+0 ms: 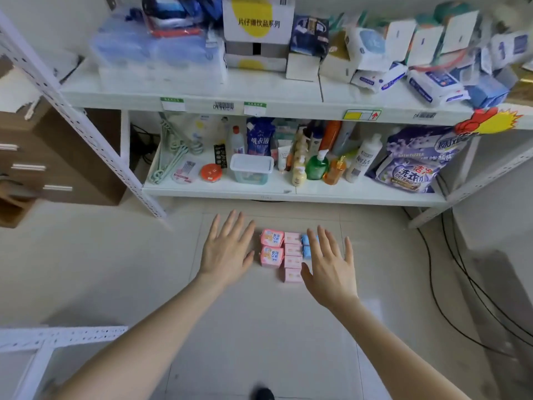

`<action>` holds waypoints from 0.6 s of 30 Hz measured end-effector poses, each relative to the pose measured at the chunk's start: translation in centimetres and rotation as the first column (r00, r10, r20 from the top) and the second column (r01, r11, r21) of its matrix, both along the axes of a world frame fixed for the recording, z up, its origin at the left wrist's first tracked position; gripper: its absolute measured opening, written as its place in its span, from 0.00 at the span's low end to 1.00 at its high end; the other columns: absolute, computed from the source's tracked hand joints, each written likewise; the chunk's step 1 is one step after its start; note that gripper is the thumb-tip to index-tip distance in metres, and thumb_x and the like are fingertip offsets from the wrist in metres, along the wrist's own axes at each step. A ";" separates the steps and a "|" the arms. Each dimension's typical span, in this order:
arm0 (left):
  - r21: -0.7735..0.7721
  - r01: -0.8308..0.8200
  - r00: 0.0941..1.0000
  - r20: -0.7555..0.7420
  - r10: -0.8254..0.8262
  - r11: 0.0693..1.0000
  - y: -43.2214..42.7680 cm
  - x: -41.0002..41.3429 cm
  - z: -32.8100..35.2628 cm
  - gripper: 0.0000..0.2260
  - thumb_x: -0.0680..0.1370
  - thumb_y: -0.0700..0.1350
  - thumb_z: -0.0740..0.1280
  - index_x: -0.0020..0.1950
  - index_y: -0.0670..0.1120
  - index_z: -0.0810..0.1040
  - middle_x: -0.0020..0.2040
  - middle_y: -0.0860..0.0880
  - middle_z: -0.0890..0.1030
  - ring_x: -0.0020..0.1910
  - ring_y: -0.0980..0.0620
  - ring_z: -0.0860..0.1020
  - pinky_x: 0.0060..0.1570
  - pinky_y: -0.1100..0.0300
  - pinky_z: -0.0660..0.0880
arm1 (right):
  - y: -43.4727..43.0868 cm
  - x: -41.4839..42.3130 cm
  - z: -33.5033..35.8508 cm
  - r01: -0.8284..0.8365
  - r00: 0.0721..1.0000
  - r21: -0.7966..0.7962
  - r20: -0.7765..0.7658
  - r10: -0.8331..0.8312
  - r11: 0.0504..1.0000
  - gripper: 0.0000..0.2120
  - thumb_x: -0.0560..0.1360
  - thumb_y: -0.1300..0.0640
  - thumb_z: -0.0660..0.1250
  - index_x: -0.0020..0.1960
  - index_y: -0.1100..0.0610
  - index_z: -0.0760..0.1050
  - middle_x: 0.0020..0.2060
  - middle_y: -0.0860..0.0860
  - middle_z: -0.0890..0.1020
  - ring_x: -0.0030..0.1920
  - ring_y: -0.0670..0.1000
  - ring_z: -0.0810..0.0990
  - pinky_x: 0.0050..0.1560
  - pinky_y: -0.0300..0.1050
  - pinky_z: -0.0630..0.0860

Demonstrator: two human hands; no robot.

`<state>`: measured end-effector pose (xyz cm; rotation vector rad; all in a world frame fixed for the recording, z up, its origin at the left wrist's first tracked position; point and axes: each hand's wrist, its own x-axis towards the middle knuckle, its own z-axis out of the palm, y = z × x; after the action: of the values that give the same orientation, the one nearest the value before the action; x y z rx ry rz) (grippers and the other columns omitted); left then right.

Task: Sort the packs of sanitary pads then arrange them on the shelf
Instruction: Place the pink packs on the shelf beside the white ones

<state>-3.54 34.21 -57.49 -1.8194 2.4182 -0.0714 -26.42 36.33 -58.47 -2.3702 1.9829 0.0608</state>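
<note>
Packs of sanitary pads lie in rows on the floor tiles in front of the white shelf [219, 189]. Two bright pink printed packs [272, 237] form the left column. Several pale pink packs [293, 252] form the middle column. Two blue packs [306, 246] sit on the right, partly hidden by my fingers. My left hand [227, 249] hovers flat with straight, spread fingers just left of the bright pink packs. My right hand [328, 264] is spread the same way over the right side of the group, its thumb beside the nearest pale pink pack. Neither hand holds anything.
The lower shelf board carries bottles, a clear lidded tub [251, 168], hangers and a big detergent bag [415, 166]. The upper board holds boxes and tissue packs. A brown drawer cabinet [54, 157] stands left. Black cables [461, 284] run over the floor at right. Another white rack [57, 336] is near left.
</note>
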 end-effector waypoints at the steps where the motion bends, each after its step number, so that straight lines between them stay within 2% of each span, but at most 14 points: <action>1: 0.004 -0.009 1.000 -0.010 0.009 1.000 0.0 0.0 -1.4 0.30 0.75 0.55 0.67 0.74 0.46 0.67 0.74 0.42 0.68 0.75 0.43 0.63 0.72 0.41 0.55 | 0.3 -0.3 -1.4 0.003 1.000 0.029 -0.002 -0.003 1.000 0.34 0.78 0.43 0.58 0.78 0.56 0.53 0.77 0.56 0.59 0.77 0.55 0.56 0.74 0.61 0.46; 2: 0.016 -0.013 1.000 -0.010 0.013 1.000 -0.2 0.1 -2.8 0.30 0.75 0.55 0.68 0.74 0.46 0.68 0.73 0.42 0.68 0.74 0.43 0.64 0.72 0.41 0.56 | 0.4 -0.4 -2.8 0.008 1.000 0.067 -0.016 -0.007 0.998 0.34 0.78 0.43 0.57 0.78 0.56 0.51 0.77 0.56 0.57 0.77 0.55 0.54 0.74 0.61 0.45; 4: 0.055 -0.030 1.000 -0.006 0.031 0.998 -0.9 0.5 -5.7 0.30 0.77 0.56 0.65 0.76 0.47 0.63 0.76 0.43 0.64 0.76 0.44 0.60 0.73 0.42 0.52 | 0.3 -0.6 -5.6 0.009 0.999 0.133 -0.039 -0.004 0.991 0.35 0.79 0.44 0.56 0.79 0.56 0.48 0.78 0.55 0.54 0.78 0.54 0.52 0.74 0.61 0.45; 7: 0.104 -0.058 0.998 0.002 0.058 0.993 -2.5 1.3 -9.9 0.30 0.78 0.57 0.61 0.77 0.48 0.60 0.77 0.44 0.61 0.77 0.45 0.57 0.74 0.43 0.48 | -0.7 -0.3 -9.3 0.017 0.999 0.192 -0.043 -0.008 0.981 0.35 0.78 0.44 0.57 0.79 0.56 0.49 0.78 0.56 0.55 0.77 0.56 0.53 0.74 0.62 0.47; 12: 0.171 -0.035 0.999 0.005 0.034 0.985 -6.0 2.4 -16.5 0.30 0.78 0.57 0.60 0.78 0.48 0.58 0.78 0.45 0.60 0.77 0.45 0.56 0.74 0.44 0.47 | -3.7 1.1 -15.3 0.061 0.998 0.231 -0.017 -0.059 0.971 0.36 0.76 0.45 0.63 0.78 0.58 0.54 0.76 0.57 0.61 0.76 0.56 0.58 0.74 0.62 0.49; 18: 0.243 0.007 1.000 0.006 -0.009 0.970 -11.5 3.0 -25.5 0.31 0.79 0.58 0.59 0.78 0.49 0.55 0.78 0.46 0.57 0.78 0.46 0.54 0.74 0.45 0.46 | -7.8 2.1 -24.7 0.108 0.994 0.304 -0.035 -0.102 0.947 0.37 0.77 0.44 0.59 0.78 0.57 0.49 0.78 0.55 0.56 0.77 0.54 0.53 0.74 0.61 0.45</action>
<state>-0.57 22.67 -83.00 -1.6974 2.3110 0.2078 -24.36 28.57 -83.15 -2.0758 1.9398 0.3599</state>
